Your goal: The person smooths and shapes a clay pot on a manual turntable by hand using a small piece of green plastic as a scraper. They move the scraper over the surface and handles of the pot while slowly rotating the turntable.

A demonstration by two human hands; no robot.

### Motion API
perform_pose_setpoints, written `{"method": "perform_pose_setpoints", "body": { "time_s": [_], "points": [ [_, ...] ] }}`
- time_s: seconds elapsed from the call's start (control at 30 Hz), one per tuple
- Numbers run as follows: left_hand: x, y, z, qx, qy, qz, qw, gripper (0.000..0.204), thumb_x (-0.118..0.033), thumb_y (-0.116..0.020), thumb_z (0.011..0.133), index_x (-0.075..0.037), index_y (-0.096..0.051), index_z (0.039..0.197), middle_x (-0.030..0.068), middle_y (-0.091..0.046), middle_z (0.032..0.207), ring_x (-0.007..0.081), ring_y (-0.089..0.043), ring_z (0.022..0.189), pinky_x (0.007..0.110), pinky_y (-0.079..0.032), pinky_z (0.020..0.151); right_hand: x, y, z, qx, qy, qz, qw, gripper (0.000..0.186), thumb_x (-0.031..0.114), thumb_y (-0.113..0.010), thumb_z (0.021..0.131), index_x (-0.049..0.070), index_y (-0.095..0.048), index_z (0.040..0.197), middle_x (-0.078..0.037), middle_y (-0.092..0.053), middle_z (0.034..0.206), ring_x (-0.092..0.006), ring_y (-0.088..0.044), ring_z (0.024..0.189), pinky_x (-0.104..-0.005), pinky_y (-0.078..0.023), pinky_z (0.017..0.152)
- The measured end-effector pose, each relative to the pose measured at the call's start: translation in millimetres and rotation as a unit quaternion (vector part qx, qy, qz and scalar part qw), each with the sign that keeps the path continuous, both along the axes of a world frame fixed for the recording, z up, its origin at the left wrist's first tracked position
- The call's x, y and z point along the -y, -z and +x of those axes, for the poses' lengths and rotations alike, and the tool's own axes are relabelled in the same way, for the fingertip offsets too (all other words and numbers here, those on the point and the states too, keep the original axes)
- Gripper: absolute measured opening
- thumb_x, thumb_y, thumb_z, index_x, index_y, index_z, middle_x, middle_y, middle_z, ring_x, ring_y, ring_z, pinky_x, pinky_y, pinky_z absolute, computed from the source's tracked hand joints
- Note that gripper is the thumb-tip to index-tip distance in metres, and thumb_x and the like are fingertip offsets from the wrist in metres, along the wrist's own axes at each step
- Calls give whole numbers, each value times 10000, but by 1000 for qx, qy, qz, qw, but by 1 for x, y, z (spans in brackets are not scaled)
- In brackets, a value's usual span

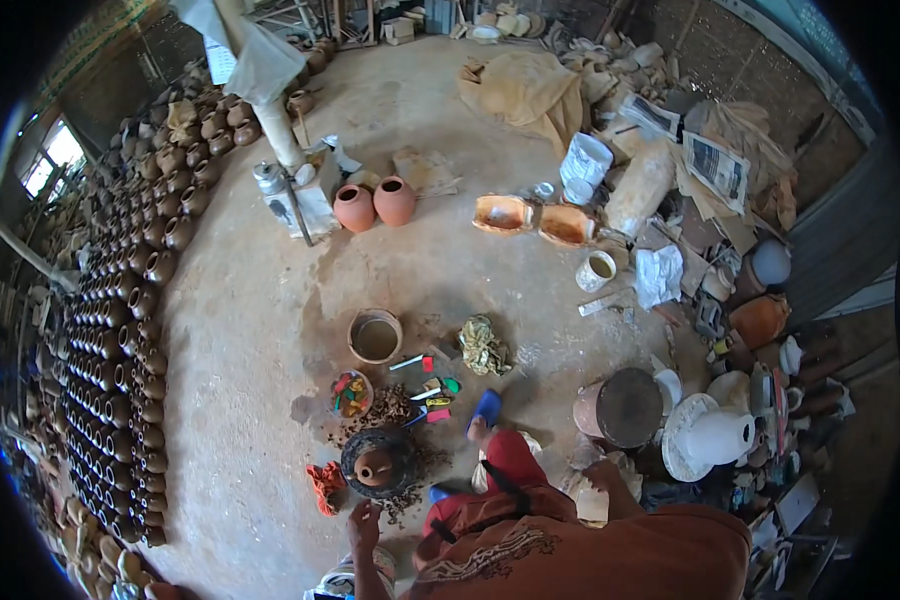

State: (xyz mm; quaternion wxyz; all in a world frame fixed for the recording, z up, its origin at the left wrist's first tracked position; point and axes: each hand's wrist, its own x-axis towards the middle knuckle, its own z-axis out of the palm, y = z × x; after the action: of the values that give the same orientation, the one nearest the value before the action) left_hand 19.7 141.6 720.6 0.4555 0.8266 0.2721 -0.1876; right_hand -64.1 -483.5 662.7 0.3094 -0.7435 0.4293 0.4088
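Head view looks steeply down on a small clay pot (374, 466) standing upright in a dark ring-shaped cradle (378, 460) on the dirt floor, just ahead of the person's feet. Its mouth faces straight up, so its long axis runs vertically, toward the camera; no side tilt is visible.

The left hand (363, 520) hangs just below the cradle, fingers loosely curled and turned downward, apart from the pot; whether it holds anything small I cannot tell. The right hand is hidden behind the orange-clad torso, so its grip cannot be told either.

Judging by how things lie, the pot is seated and shaped, but nothing touches it now. Whatever finishing it needs looks not yet under way.

Around the cradle lie brown crumbs and scraps (385, 405). An orange rag (324, 484) lies at its left. Beyond are a small bowl of coloured bits (351, 393), several short coloured tools (432, 392), an empty clay basin (375, 336) and a crumpled cloth (484, 345). A blue sandal (486, 408) sits by the foot. Farther off, two round terracotta pots (374, 204) stand together, and dense rows of dark pots (130, 330) fill the left side.
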Motion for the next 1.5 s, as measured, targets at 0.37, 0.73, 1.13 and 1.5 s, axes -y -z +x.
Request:
{"method": "perform_pose_setpoints", "body": {
  "time_s": [0.37,0.73,1.13,1.5],
  "points": [
    [164,43,229,-82,2,-147,986,398,-235,-686,961,-39,-655,1305,78,-732,1027,170,-717,855,331,-570,696,140,80,109,227,-148,8,963,208,278,-635,955,76,-681,965,-105,-702,863,-288,-685,696,-469,-556,607],
    [245,6,396,-107,-89,-170,976,536,-302,-687,982,-44,-546,1430,47,-709,1058,148,-705,838,285,-559,659,240,-31,462,267,119,-74,953,368,334,-743,907,82,-749,1175,-133,-788,970,-239,-768,782,-397,-594,768],
    [291,96,784,-170,-59,-182,967,355,-313,-632,1014,-130,-586,1315,46,-701,1044,184,-700,880,326,-554,727,276,63,579,154,168,-70,971,406,374,-688,912,63,-753,1167,-158,-781,1013,-258,-757,706,-399,-594,682],
    [505,101,1059,-169,179,-216,945,447,-263,-651,1026,-48,-564,1409,95,-705,1179,187,-703,1056,316,-547,866,272,186,924,168,191,-87,963,634,552,-714,869,40,-716,1241,-219,-742,1142,-376,-704,1101,-458,-538,990]
  ]
}}
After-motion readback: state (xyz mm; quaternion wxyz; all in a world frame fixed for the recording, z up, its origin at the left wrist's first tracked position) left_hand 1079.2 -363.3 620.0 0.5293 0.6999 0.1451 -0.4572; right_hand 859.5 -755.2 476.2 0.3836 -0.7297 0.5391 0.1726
